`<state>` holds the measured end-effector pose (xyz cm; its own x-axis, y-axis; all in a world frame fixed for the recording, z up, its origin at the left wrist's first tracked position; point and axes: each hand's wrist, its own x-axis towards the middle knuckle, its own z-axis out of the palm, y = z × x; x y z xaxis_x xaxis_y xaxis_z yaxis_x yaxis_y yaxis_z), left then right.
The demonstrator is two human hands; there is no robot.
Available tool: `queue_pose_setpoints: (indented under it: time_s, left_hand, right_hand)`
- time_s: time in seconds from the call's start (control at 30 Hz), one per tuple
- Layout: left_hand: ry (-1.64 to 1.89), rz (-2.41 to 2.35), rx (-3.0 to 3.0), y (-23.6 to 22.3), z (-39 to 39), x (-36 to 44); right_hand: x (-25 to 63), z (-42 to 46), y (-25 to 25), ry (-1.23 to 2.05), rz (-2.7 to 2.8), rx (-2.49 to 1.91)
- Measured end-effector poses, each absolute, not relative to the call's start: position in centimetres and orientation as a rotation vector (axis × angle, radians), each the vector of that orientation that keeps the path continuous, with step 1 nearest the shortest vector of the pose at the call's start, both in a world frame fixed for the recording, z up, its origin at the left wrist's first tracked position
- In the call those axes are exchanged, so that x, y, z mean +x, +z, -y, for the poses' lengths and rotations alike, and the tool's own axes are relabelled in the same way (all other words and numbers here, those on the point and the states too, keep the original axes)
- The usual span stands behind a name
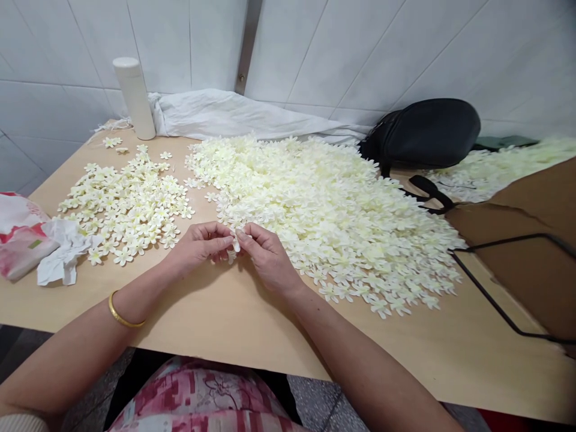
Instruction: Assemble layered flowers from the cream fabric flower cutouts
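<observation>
Between my two hands is a small white artificial flower (236, 241), pinched by the fingertips just above the table. My left hand (203, 245), with a gold bangle on its wrist, is closed on the flower's left side. The thumb and forefinger of my right hand (267, 255) grip it from the right. My fingers partly cover it. A large heap of cream-white artificial flowers (306, 198) spreads behind and to the right of my hands. Another, smaller pile of the flowers (126, 204) lies to the left.
A white bottle (135, 99) stands at the back left, beside a white cloth (234, 114) along the tiled wall. On the far left are a pink-and-white packet (22, 240) and crumpled tissue (65, 249). A black bag (427, 135) and brown cardboard (531, 240) occupy the right.
</observation>
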<state>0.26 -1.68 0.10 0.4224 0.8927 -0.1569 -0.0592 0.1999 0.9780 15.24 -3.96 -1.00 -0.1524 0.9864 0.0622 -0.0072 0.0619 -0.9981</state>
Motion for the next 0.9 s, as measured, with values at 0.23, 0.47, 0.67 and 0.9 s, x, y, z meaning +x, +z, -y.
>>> queue_pose_setpoints:
  time_s: [0.23, 0.47, 0.67, 0.9]
  left_hand:
    - [0.837, -0.935, 1.198, 0.29, 1.96, 0.51]
    - [0.923, -1.015, 1.261, 0.31, 1.96, 0.35]
    - [0.906, -1.033, 1.206, 0.29, 1.89, 0.39]
    - [0.821, -0.922, 1.246, 0.12, 1.93, 0.40]
  right_hand:
    - [15.00, 3.97, -1.07, 1.271, 1.339, -1.089]
    - [15.35, 3.60, -1.39, 1.273, 1.374, -1.052]
    - [15.40, 3.82, -1.00, 1.153, 1.429, -1.171]
    - [15.20, 3.96, -1.13, 1.020, 1.505, -1.205]
